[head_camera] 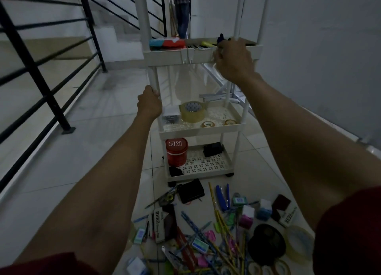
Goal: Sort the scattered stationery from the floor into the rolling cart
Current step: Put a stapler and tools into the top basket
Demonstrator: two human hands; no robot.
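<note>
A white three-tier rolling cart (202,130) stands ahead of me. My left hand (149,103) grips its front left post above the middle tray. My right hand (233,58) rests over the top tray's front rim with fingers curled; a dark pen-like item (221,38) pokes up by them, and whether the hand holds it is unclear. The top tray holds a red-and-teal case (167,43) and a yellow item (207,44). Tape rolls (193,111) lie on the middle tray, a red tub (176,154) on the bottom one. Scattered stationery (216,227) covers the floor near me.
A black railing (41,72) runs along the left, with stairs behind it. A white wall (319,58) closes the right side. A person's legs (182,16) stand behind the cart. A folded metal frame (218,95) lies beyond the cart.
</note>
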